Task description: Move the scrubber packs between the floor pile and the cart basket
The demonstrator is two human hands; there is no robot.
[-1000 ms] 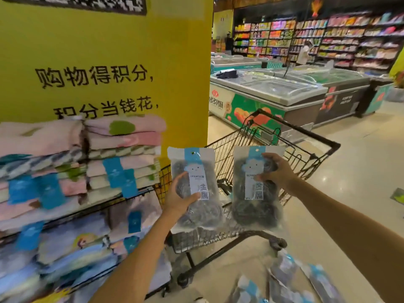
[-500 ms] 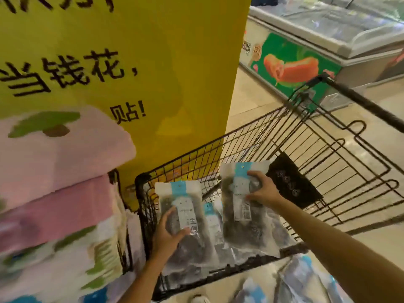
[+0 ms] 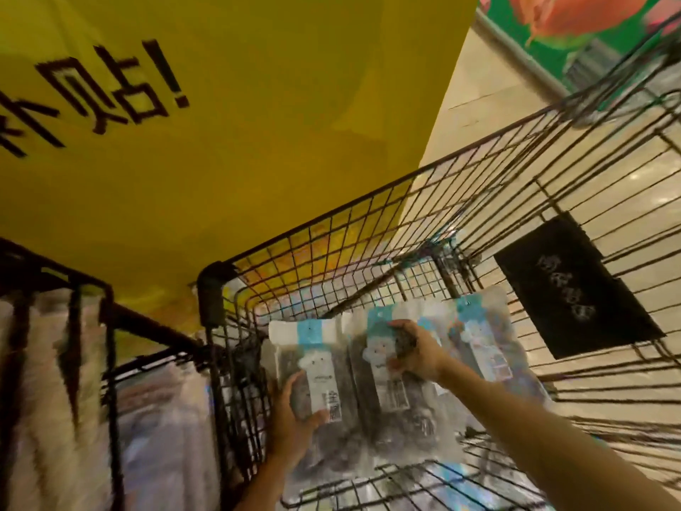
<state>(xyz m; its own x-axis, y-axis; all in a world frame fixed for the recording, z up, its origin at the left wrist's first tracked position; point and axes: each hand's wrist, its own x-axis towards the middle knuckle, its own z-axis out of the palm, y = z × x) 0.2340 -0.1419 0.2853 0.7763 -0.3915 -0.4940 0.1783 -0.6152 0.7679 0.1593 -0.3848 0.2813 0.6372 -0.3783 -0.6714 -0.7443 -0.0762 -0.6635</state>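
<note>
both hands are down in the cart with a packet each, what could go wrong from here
1. The packets are slick plastic. The left hand grips the left packet only at its lower edge, so it could slip from that grip and land crooked.
2. The right hand pinches the middle packet over another packet; they may slide into a heap.
3. Both wrists sit near the wire cart and could scrape it.

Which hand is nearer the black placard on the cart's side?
Right. The right hand grips a packet mid-basket, closer to the black placard; the left hand holds its packet by the cart's opposite wall.
</note>
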